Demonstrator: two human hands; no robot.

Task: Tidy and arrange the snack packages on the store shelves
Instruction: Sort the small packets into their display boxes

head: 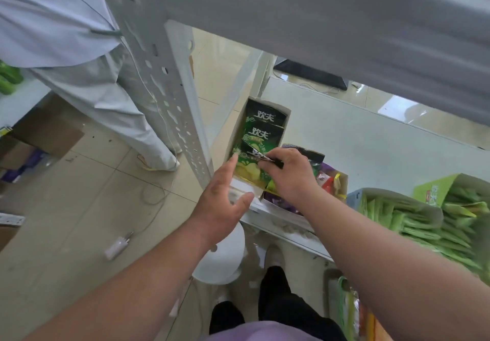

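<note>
I am looking down from the head camera at a white shelf [358, 139] with my two bare arms reaching in. My right hand [287, 173] pinches the dark top edge of a green-and-black snack packet [253, 165], fingers curled on it, at the front of a row of the same packets standing in an open cardboard display box [287, 112] at the shelf's left end. Two more packets [265, 128] of that kind stand behind it, tops showing white lettering. My left hand [225, 195] is released, fingers straight and spread, with a fingertip touching the left side of the front packet and the thumb near the white front lip of the box.

Just right of that box sits another carton [342, 181] with purple, red and yellow packets [327, 179] in it, partly hidden by my right wrist. Further right, two pale display boxes [413, 208] hold rows of light green packets [429, 226], blurred at the picture's edge.

A perforated white upright [169, 97] of the rack runs down just left of the packet box. Beyond it another person in pale blue clothing [87, 49] stands on the beige tiled floor [79, 195]. A white charger plug [116, 246] with a cable lies on the tiles near my left forearm, and brown cardboard boxes [45, 134] sit at the far left
</note>
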